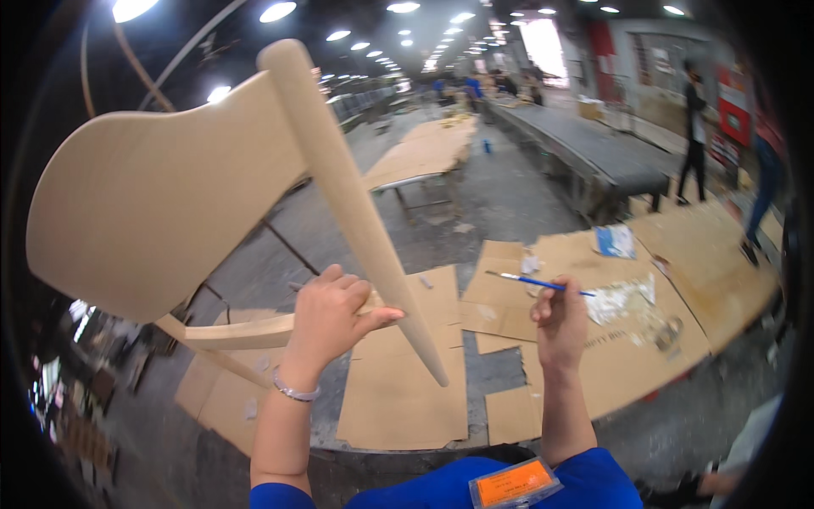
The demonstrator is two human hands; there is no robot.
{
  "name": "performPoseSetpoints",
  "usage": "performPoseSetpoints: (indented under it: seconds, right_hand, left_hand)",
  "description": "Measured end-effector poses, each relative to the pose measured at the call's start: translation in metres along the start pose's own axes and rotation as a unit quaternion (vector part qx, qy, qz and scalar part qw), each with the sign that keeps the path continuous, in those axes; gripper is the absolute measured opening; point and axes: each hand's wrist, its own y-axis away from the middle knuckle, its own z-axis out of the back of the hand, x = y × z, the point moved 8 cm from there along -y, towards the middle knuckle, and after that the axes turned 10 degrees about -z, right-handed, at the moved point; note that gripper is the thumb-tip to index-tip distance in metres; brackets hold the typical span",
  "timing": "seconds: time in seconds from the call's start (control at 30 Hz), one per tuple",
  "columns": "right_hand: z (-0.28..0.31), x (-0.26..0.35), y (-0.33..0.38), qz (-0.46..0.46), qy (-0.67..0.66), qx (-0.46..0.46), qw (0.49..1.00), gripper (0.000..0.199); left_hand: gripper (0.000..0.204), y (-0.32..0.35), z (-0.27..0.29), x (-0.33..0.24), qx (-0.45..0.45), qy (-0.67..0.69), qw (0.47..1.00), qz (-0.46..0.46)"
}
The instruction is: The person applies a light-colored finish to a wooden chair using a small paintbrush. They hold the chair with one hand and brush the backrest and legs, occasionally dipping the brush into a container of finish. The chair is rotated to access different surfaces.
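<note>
My left hand (329,321) is closed around the rail of an unpainted wooden chair frame (174,191), close to where the rail meets a long tapered leg (349,204). Tilted and held up off the table, the frame has its broad curved backrest at the upper left. The thumb lies against the leg. To the right, my right hand (561,327) pinches a thin blue paintbrush (543,282), its tip pointing left. The brush and the chair are apart.
Cardboard sheets (403,399) cover the work table. On the right lie a blue-and-white packet (616,241) and crumpled pale wrapping (623,299). Beyond stand another board-topped table (428,148) and a long conveyor (585,144). Two people (694,136) stand at the far right.
</note>
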Motion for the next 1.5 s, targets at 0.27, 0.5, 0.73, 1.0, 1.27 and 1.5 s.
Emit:
performPoseSetpoints:
  seconds: [0.27,0.5,0.73,1.0,1.27,1.5]
  right_hand:
    - [-0.141,0.002,-0.043,0.236,0.077,0.085,0.965,0.037]
    - [-0.235,-0.029,-0.031,0.345,0.089,0.223,0.907,0.024]
    - [-0.259,-0.044,-0.033,0.369,0.134,0.198,0.898,0.019]
    - [-0.27,-0.055,-0.058,0.307,0.083,0.224,0.921,0.019]
    - [-0.276,-0.043,-0.065,0.326,0.071,0.254,0.908,0.031]
    - [-0.284,-0.032,-0.058,0.354,0.071,0.271,0.892,0.022]
  left_hand:
    - [0.064,0.061,0.03,0.032,0.097,-0.094,0.986,0.102]
    - [0.064,0.107,0.055,0.044,0.136,-0.143,0.962,0.187]
    - [0.065,0.128,0.068,0.042,0.179,-0.188,0.931,0.255]
    - [0.063,0.127,0.072,0.038,0.163,-0.195,0.929,0.268]
    - [0.058,0.125,0.07,0.033,0.176,-0.164,0.929,0.283]
    - [0.058,0.117,0.066,0.03,0.139,-0.131,0.947,0.26]
